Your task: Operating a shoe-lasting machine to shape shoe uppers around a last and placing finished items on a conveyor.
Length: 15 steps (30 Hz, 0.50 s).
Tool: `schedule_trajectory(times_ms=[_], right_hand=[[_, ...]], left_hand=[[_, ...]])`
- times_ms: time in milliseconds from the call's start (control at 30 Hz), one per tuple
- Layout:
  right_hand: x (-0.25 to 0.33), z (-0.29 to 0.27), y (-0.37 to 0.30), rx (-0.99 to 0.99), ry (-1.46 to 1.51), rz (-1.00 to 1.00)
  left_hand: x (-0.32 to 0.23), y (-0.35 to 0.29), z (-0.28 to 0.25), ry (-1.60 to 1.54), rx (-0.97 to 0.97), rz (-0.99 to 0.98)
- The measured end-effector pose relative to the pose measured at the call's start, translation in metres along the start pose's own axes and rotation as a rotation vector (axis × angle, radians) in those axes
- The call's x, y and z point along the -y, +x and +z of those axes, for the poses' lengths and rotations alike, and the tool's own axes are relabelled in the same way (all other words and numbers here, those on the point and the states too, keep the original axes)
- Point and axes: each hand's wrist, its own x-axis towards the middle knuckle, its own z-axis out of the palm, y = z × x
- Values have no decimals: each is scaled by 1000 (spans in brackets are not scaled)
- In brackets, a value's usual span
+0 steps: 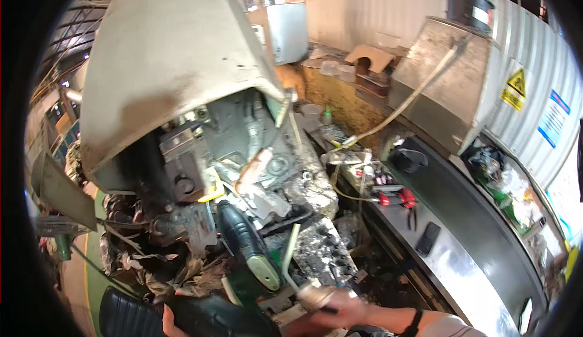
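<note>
My right hand (340, 309), blurred, closes around a round tan thing (314, 297), from which a bent pale rod (290, 255) sticks up. My left hand (169, 322) shows only in part at the lower edge, its fingers wrapped around a black leather piece shaped like a boot (218, 317). Left of that hand lies a ribbed black part (124, 314); whether the two join I cannot tell. In front of me a black shoe (240, 233) with a pale green patch at its near end leans on the machine (188, 161).
A big cream hood (170, 39) covers the machine. To the right, a metal bench (449, 276) carries a black phone-like object (429, 238) and red-handled tools (398, 198). Beyond it runs a dark trough (461, 209). A hose (413, 97) crosses a metal box (437, 75).
</note>
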Motion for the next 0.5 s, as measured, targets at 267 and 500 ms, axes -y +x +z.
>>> schedule_trajectory(times_ms=[267,500], right_hand=[[71,-26,-14,-103,-264,-165],[50,-126,-171,-928,154,590]], left_hand=[[73,-39,142,32,422,-311],[265,-104,226,261,803,-668]])
